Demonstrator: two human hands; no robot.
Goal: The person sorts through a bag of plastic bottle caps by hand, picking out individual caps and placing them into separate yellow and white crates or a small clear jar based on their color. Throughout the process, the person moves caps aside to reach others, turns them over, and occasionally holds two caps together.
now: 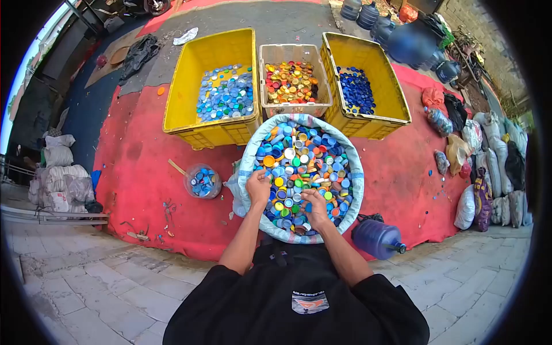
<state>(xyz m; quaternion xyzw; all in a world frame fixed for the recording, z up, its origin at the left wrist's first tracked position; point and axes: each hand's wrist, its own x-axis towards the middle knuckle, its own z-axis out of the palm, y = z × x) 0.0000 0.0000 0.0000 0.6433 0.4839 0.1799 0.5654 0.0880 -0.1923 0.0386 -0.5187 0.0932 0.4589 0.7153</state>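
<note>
A round sack with a rolled pale blue rim point(355, 187) stands in front of me, full of mixed plastic bottle caps point(300, 164) in blue, white, green, yellow and orange. Over the left part of the caps is my left hand point(258, 188), its fingers curled together near the rim. My right hand point(315, 208) is lower and to the right, just over the caps, with thumb and fingers bent inward. Whatever either hand may pinch is too small to make out among the caps.
Beyond the sack stand a yellow crate point(190, 75) with light blue caps, a whitish crate point(296, 108) with yellow and red caps, and another yellow crate point(376, 69) with dark blue caps. A clear tub point(214, 192) sits left, a blue water jug point(376, 238) right.
</note>
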